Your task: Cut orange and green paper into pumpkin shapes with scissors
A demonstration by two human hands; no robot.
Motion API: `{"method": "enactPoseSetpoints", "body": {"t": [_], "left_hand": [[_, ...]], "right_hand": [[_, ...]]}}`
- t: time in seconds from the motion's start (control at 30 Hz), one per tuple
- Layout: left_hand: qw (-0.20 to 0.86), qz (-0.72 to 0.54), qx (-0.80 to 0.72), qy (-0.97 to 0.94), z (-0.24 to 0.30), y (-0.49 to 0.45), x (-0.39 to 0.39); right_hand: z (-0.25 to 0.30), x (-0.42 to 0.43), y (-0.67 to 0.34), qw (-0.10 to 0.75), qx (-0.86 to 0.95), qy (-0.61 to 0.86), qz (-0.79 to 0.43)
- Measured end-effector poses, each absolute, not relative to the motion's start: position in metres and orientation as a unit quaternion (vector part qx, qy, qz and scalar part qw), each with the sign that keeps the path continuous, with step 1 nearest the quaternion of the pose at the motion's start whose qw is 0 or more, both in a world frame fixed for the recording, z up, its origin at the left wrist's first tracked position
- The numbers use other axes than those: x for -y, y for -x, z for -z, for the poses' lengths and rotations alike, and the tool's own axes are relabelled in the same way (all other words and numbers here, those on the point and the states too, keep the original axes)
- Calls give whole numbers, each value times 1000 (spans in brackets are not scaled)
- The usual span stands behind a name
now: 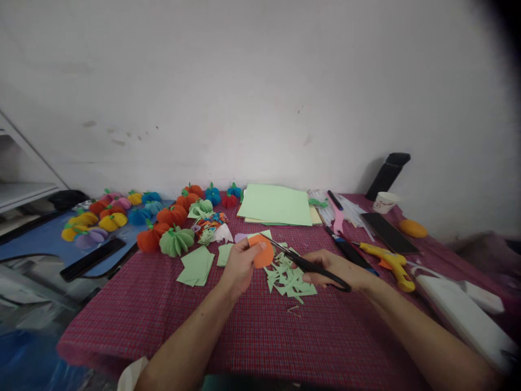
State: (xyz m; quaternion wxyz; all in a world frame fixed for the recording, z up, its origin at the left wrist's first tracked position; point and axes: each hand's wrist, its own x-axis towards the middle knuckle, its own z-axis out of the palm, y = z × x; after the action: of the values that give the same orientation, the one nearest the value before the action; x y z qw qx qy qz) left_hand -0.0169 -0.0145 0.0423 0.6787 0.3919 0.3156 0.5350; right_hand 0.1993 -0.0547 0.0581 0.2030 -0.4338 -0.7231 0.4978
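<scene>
Between its thumb and fingers, my left hand (241, 264) pinches an orange paper piece (264, 254) with a rounded edge. My right hand (325, 267) is closed around the handles of black scissors (311, 266). Their blades point left and reach the upper right edge of the orange paper. Beneath the hands lies a pile of light green paper scraps (288, 279) on the red checked cloth (228, 336). Square green paper pieces (197, 267) are stacked left of my left hand.
Colourful paper pumpkins (173, 215) crowd the left side and the blue table (24, 236). Green paper sheets (277, 205) lie at the back by the wall. On the right are a yellow glue gun (391, 263), a paper cup (385, 202) and a black phone-like slab (388, 232).
</scene>
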Motion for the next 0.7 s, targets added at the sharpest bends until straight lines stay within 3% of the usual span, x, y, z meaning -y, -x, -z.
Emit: {"method": "enactPoseSetpoints", "body": {"t": [0.43,0.7], "left_hand": [[688,-505,-322,-410,-46,21,14],[700,-448,-306,-464,-45,25,17]], "right_hand": [[-61,55,-203,186,725,407,-523],[-72,56,-211,133,762,351,-528]]}}
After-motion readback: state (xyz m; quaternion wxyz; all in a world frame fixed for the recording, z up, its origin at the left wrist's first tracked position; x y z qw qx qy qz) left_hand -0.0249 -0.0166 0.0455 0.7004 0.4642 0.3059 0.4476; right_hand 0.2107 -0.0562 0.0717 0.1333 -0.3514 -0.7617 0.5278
